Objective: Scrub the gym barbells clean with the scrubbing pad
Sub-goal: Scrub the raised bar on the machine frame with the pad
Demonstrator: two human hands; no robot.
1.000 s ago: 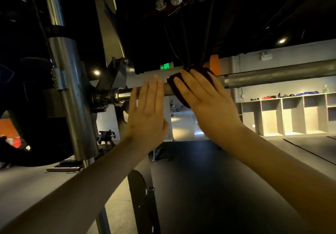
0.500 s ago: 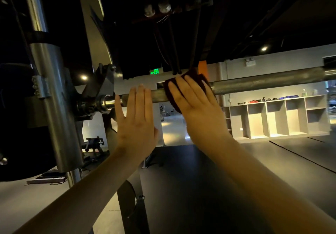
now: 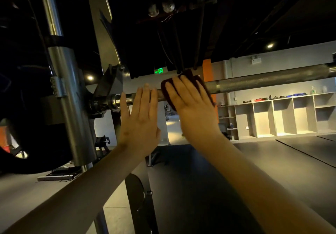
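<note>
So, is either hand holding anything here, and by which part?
Right hand presses the scrubbing pad flat against the barbell, no curled grip. Left hand holds nothing.

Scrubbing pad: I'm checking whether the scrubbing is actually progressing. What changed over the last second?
The right hand slid the scrubbing pad slightly right along the barbell, away from the left hand, then back beside it. Nothing was taken hold of or let go. Both hands stay flat, the left against the barbell near its collar.
</note>
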